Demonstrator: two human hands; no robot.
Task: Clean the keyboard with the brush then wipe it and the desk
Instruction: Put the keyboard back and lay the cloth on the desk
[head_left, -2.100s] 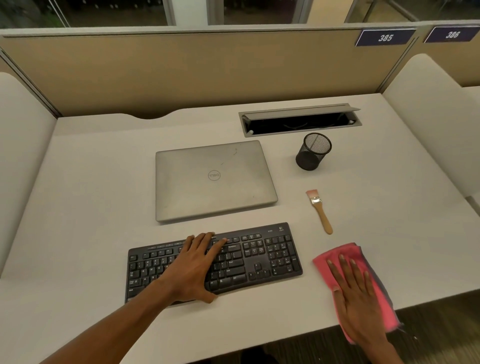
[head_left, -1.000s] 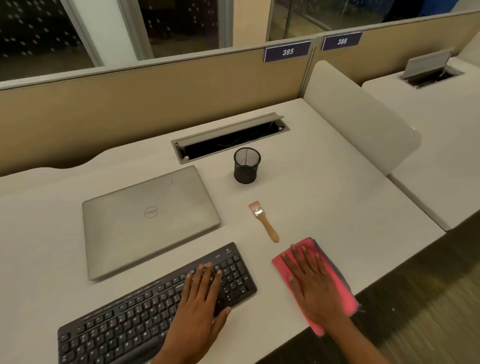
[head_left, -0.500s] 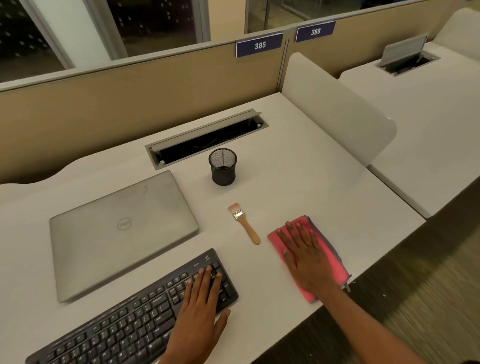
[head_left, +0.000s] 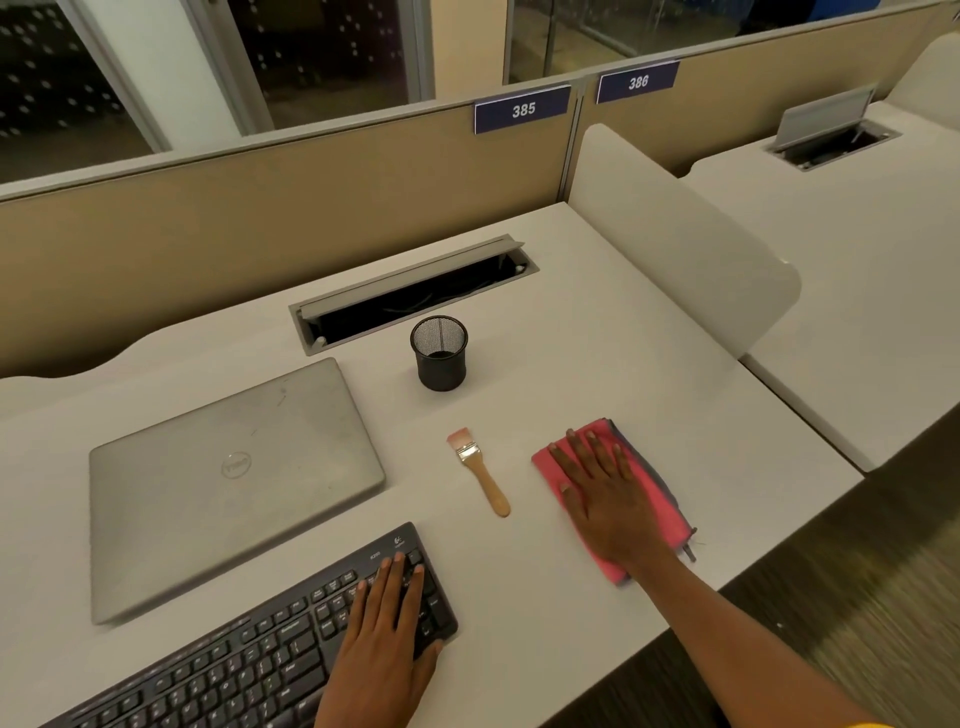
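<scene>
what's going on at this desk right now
A person is partway through a cleaning job. The right hand lies flat on a folded pink cloth, pressing it to the desk. The left hand rests with straight fingers on the right end of the black keyboard. The brush lies untouched between them.

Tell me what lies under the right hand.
The right hand lies flat on a folded pink cloth on the desk. A grey layer shows at its right edge; the cloth's middle is covered by the palm.
</scene>
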